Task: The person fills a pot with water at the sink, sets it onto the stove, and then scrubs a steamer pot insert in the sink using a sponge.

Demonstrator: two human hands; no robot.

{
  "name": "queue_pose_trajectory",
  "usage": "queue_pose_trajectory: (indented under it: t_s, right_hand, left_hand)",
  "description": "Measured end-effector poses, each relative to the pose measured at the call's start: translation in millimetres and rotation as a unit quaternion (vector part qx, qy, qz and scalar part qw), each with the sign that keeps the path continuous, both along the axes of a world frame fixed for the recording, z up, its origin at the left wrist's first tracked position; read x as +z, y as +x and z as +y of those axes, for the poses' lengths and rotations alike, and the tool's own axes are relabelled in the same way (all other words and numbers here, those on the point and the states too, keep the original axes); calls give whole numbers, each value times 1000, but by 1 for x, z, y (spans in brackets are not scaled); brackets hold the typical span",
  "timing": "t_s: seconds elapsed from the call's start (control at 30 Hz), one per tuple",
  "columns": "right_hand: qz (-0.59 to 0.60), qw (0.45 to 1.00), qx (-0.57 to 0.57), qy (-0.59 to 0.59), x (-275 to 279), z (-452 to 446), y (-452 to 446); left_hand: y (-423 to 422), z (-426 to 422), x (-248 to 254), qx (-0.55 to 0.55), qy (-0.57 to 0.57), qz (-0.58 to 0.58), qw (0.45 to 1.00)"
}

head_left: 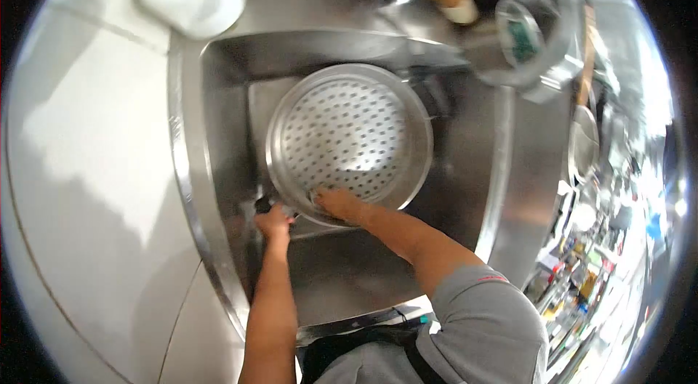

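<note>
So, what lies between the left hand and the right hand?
In the head view, the perforated metal pan's rim: the left hand is outside it, the right hand inside.

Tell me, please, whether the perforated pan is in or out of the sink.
In: the perforated pan is within the sink, whose walls surround it on all sides.

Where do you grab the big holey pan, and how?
Probably by the black handle at the near-left edge of the pan, coming from the person's side, as the left hand does: it juts out past the round rim, so a fist should close around it.
</note>
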State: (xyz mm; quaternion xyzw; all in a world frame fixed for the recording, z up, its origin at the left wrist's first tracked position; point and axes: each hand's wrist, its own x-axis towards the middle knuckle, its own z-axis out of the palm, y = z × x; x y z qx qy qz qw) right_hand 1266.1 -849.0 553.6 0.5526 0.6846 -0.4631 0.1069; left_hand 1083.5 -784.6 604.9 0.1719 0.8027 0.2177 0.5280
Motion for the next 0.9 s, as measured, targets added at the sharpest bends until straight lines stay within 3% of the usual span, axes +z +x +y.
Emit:
queue_pose_trajectory:
  t_s: [0.03,0.07,0.13,0.17,0.2,0.23,0.27,0.3,0.4,0.43,0.47,0.53,0.57,0.63,0.67,0.73,0.8,0.87,0.9]
  right_hand:
    - [-16,999,-7,41,-7,-28,26]
    - [-29,996,-11,86,-16,-50,55]
    - [-12,986,-154,70,32,-38,111]
    - [88,951,-279,102,60,-31,136]
    - [190,889,-395,131,97,-24,161]
    - [203,884,-384,174,187,-5,186]
    - [256,808,-417,329,255,10,194]
    - [135,801,-339,475,303,23,221]
    - [35,761,-421,493,390,51,286]
    - [-32,780,-386,491,408,62,302]
    - [-99,796,-349,484,421,71,318]
    - [-61,875,-300,375,403,77,375]
    - [-213,883,-79,411,382,81,426]
    - [-361,861,8,357,354,90,433]
    - [-369,878,-126,278,359,89,410]
    - [-459,846,-136,234,398,95,357]
    - [-430,842,-185,268,391,96,379]
    - [-325,789,-298,429,413,70,355]
    - [-257,760,-339,491,423,58,340]
  left_hand:
    - [-11,-4,-22,-7,-14,9,1000]
    - [-12,-4,-19,-22,41,-51,998]
    - [-2,2,-1,-24,38,-32,998]
    - [-1,4,6,-24,38,-44,998]
    - [-2,2,11,-25,35,-53,998]
    - [-6,1,11,-34,44,-56,997]
    - [-7,1,5,-29,35,-53,998]
    - [-9,4,-2,-24,25,-54,998]
    - [-14,4,-8,-10,21,-110,994]
    - [-9,6,13,-32,-3,-113,993]
    - [-7,6,13,-32,1,-114,993]
    - [-12,8,7,-13,-31,-176,984]
    - [-11,5,9,-2,-26,-209,978]
    - [-9,4,21,15,-35,-246,969]
    - [-8,3,31,23,-47,-256,965]
    - [-2,2,49,28,-63,-263,962]
    - [6,-2,66,32,-49,-268,962]
    - [8,-3,76,31,-39,-278,959]
    - [9,-2,79,22,-15,-338,941]
